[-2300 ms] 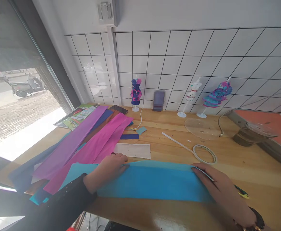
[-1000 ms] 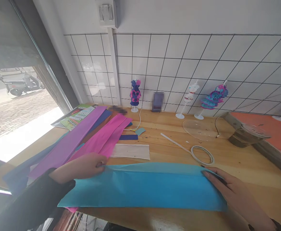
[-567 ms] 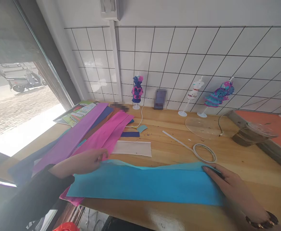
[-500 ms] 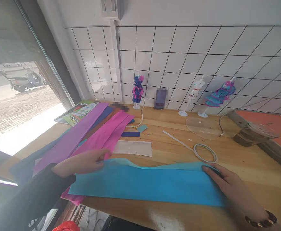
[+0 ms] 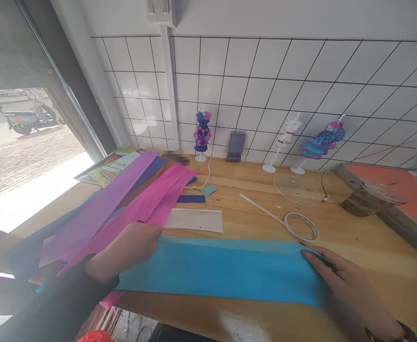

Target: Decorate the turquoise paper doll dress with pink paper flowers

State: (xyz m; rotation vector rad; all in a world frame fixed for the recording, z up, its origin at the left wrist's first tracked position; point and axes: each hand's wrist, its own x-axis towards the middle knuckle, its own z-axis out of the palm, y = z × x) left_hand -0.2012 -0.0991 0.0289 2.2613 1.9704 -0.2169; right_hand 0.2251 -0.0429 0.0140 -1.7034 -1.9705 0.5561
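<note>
A long blue sheet of crepe paper [image 5: 222, 273] lies folded along the front of the table, a paler layer showing at its far edge. My left hand [image 5: 131, 244] is closed on its left end, fingertips pinched at the far corner. My right hand [image 5: 345, 280] grips the right end between thumb and fingers. A slim dark pointed tool [image 5: 324, 260] shows along those fingers, mostly hidden, so its kind is unclear. Pink crepe paper [image 5: 151, 199] lies beneath and beyond my left hand, beside a purple sheet [image 5: 104, 204].
A tape roll [image 5: 286, 227] with a loose strip lies beyond my right hand. White paper [image 5: 196, 221] and blue scraps [image 5: 191, 199] sit mid-table. Small dressed mannequins [image 5: 201, 135] stand along the tiled wall. A lidded plastic cup [image 5: 365, 202] is at the right.
My left hand has moved slightly left and closed on the paper's far corner. The wavy far edge of the blue paper is now pulled straight. My right hand keeps its hold.
</note>
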